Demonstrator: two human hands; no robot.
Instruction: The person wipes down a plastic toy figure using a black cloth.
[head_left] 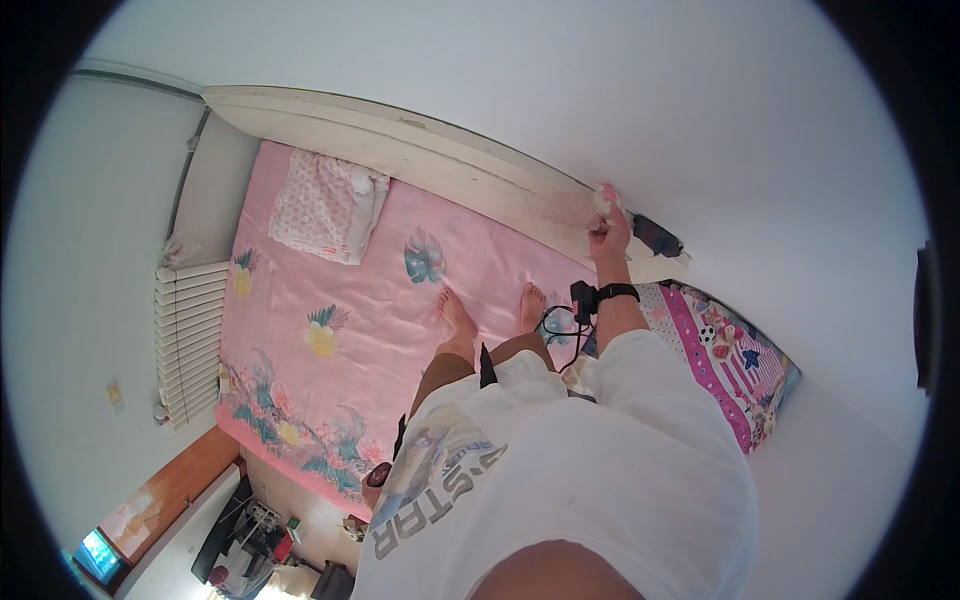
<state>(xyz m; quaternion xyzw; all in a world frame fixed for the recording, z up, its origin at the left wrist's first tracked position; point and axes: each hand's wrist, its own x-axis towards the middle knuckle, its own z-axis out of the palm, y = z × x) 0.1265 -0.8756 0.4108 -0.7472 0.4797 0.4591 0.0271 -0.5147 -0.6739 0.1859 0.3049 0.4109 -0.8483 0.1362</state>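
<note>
Here, right hand (609, 236) pinches pink-white cloth (605, 197) near right end of headboard (470, 165); wrist swing could topple dark box (657, 236). Left hand (371, 493): grip can't tell.

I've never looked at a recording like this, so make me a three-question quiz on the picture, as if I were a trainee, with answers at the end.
1. Near the long cream-coloured headboard, what does the person's bare right hand hold?
a) a yellow plastic cup
b) a soft-looking pale pink-and-white piece
c) a green wooden spoon

2. True or false: the folded white-and-pink patterned cloth lies on the pink floral bed sheet, to the left of the bare feet.

3. Fill in: the black strap goes around the right ____.

Key: 1. b; 2. true; 3. wrist.
</note>
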